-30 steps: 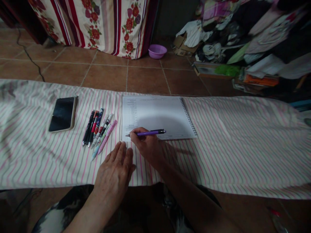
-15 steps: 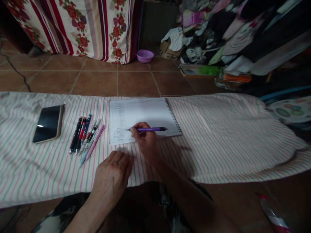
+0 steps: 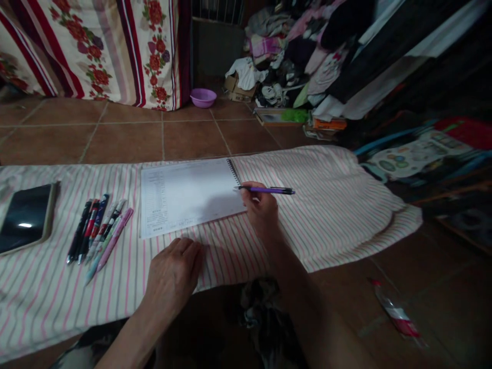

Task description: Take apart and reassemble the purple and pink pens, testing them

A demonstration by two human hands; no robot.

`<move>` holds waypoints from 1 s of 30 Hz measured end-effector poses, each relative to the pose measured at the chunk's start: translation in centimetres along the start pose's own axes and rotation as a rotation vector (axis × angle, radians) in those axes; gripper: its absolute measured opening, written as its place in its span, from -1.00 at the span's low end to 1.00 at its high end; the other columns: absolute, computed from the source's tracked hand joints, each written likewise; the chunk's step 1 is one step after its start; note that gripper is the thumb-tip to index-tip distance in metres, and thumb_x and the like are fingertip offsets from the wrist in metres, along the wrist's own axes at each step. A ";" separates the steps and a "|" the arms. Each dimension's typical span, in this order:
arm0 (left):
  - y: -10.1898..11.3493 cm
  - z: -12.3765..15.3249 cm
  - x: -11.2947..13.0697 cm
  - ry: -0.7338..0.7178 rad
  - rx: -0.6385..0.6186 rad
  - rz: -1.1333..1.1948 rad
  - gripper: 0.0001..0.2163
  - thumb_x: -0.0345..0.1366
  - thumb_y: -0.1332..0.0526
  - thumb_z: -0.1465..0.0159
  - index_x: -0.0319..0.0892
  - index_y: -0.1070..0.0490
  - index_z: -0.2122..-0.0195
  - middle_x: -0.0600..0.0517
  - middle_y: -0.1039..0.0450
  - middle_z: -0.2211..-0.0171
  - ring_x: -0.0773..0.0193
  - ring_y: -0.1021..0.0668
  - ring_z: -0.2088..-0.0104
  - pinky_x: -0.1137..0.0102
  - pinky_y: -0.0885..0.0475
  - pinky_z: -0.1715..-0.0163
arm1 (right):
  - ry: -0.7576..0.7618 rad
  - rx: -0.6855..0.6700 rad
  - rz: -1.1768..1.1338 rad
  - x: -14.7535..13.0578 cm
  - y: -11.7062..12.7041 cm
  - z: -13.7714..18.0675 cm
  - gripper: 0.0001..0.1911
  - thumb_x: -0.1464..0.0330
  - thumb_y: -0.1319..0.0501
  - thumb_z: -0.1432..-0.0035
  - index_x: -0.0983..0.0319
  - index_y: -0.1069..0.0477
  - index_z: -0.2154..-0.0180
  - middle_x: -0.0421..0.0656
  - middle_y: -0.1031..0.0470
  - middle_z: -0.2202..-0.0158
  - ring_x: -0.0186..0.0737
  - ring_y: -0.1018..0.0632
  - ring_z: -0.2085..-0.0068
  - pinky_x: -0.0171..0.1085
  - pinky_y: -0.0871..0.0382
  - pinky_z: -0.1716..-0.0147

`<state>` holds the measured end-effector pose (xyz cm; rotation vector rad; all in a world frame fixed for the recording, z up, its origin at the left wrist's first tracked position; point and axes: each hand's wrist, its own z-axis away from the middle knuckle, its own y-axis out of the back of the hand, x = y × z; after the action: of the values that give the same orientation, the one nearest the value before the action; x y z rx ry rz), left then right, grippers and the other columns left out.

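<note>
My right hand (image 3: 258,207) grips a purple pen (image 3: 265,190), its tip at the spiral edge of a white notebook page (image 3: 184,197). The page lies on a pink-and-green striped cloth (image 3: 330,205) spread over the floor. My left hand (image 3: 172,274) rests palm down on the cloth just below the page, fingers slightly curled and holding nothing. Several pens (image 3: 96,233) lie in a row to the left of the page. A dark phone (image 3: 25,218) sits further left.
Brown floor tiles (image 3: 126,138) run beyond the cloth. A floral striped fabric (image 3: 96,46) hangs at the back left, with a purple bowl (image 3: 203,97) beside it. Heaped clothes and boxes (image 3: 307,66) fill the back right. A plastic bottle (image 3: 397,312) lies on the floor at right.
My right hand has carried the purple pen from the page's lower left across to its spiral edge. The view has swung to the right. My left hand has curled a little.
</note>
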<state>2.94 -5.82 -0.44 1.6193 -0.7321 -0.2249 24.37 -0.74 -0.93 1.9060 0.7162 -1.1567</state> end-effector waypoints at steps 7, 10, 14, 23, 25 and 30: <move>-0.3 -0.3 0.9 -0.005 -0.029 0.011 -0.78 -0.28 0.01 -0.30 -0.13 -0.41 0.36 0.04 -0.44 0.43 0.20 -0.50 0.36 0.36 -0.35 0.44 | 0.049 0.113 0.329 2.3 5.8 -2.1 -0.74 0.26 -0.08 -0.03 0.26 -0.43 0.29 -0.13 -0.45 0.41 -0.26 -0.43 0.43 -0.23 -0.34 0.34; -0.4 -0.4 1.2 -0.010 -0.021 0.015 -0.79 -0.28 0.00 -0.29 -0.13 -0.41 0.36 0.05 -0.44 0.43 0.22 -0.50 0.37 0.36 -0.35 0.45 | 0.077 0.146 0.477 3.2 7.3 -2.4 -0.73 0.27 -0.07 -0.02 0.26 -0.46 0.34 -0.07 -0.46 0.33 -0.20 -0.45 0.36 -0.22 -0.33 0.32; -0.5 -0.6 1.4 -0.010 -0.010 0.016 -0.79 -0.27 -0.01 -0.30 -0.13 -0.41 0.37 0.06 -0.44 0.44 0.22 -0.50 0.38 0.36 -0.35 0.45 | 0.014 0.156 0.687 3.6 8.7 -2.5 -0.68 0.28 -0.05 -0.05 0.27 -0.46 0.23 -0.05 -0.47 0.36 -0.16 -0.46 0.36 -0.21 -0.29 0.32; -0.5 -0.8 1.7 -0.017 0.015 0.026 -0.78 -0.27 -0.02 -0.29 -0.14 -0.42 0.38 0.04 -0.45 0.44 0.25 -0.49 0.37 0.40 -0.33 0.47 | -0.168 0.249 0.786 4.3 10.6 -2.6 -0.52 0.24 -0.18 0.01 0.27 -0.24 0.04 -0.13 -0.51 0.40 -0.11 -0.48 0.36 -0.26 -0.19 0.40; -0.5 -0.8 1.7 -0.017 0.015 0.021 -0.78 -0.27 -0.01 -0.29 -0.14 -0.43 0.37 0.04 -0.46 0.44 0.24 -0.50 0.37 0.40 -0.34 0.47 | -0.164 0.263 0.787 4.8 10.7 -2.6 -0.58 0.23 -0.18 0.02 0.25 -0.28 0.10 -0.14 -0.51 0.40 -0.12 -0.48 0.37 -0.27 -0.17 0.41; -0.7 -0.9 1.7 -0.010 0.017 0.001 -0.77 -0.26 -0.02 -0.29 -0.13 -0.45 0.35 0.03 -0.47 0.43 0.23 -0.50 0.36 0.39 -0.35 0.46 | -0.177 0.237 0.832 5.7 10.9 -2.7 -0.70 0.23 -0.16 -0.01 0.20 -0.41 0.20 -0.14 -0.51 0.40 -0.19 -0.46 0.40 -0.29 -0.13 0.42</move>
<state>4.99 -6.07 -0.50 1.6354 -0.7444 -0.2271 36.56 -3.95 -1.72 1.9500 -0.3240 -0.8590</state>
